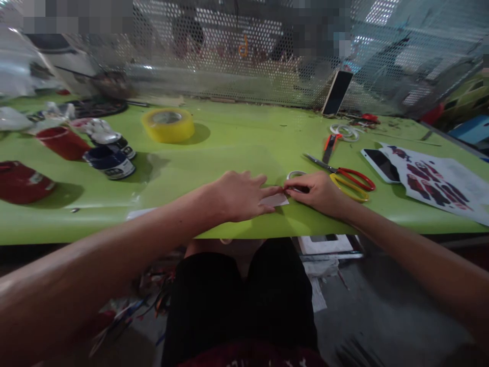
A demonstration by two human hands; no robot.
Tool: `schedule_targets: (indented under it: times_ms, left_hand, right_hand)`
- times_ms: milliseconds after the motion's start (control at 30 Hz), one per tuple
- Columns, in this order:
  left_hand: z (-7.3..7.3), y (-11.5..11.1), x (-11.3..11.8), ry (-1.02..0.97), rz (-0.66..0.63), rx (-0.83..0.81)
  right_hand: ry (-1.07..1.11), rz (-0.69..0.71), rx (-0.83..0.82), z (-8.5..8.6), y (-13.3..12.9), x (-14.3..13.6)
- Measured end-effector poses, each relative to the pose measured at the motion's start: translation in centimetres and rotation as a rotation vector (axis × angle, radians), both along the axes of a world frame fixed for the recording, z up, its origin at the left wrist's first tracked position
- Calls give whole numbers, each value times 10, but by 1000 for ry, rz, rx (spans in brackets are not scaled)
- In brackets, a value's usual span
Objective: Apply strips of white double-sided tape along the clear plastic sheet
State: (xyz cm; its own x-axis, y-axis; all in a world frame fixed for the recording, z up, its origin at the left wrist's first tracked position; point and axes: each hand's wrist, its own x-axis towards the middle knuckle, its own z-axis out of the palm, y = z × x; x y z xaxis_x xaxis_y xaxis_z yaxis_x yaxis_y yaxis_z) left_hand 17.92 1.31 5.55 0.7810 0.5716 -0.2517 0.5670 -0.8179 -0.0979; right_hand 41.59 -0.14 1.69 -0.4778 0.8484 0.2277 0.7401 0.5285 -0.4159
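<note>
My left hand (242,196) lies low over the green tabletop, fingers stretched out and apart. Its fingertips press on a small pale strip (278,200), which looks like paper or tape. Just right of the strip, my right hand (319,192) is closed in a pinch, its fingertips meeting the left index finger. Whatever the pinch holds is too small to make out. Behind the right fingers shows part of a white ring (296,174). Scissors (338,171) with one red and one yellow handle lie open beside the right hand.
Beyond the scissors is an orange cutter (331,145). A wide yellow tape roll (168,126) stands further back. Dark blue (110,162) and red (26,182) paint pots are at left. At right, a phone (380,165) lies partly under a printed sheet (431,181); perforated metal (244,76) borders the back.
</note>
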Motion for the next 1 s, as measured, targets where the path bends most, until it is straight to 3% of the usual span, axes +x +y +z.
schedule_targets:
  times_ms: [333, 600, 867, 1000]
  left_hand:
    - [12, -3, 4, 80, 22, -31]
    - [9, -4, 3, 72, 23, -11]
    - [-5, 10, -9, -72, -107, 20]
    - [-5, 18, -6, -238, -86, -174]
  right_hand:
    - [70, -17, -71, 2, -3, 3]
    - [69, -4, -66, 3, -6, 5]
    - [97, -176, -232, 13, -5, 3]
    - [96, -187, -323, 20, -3, -2]
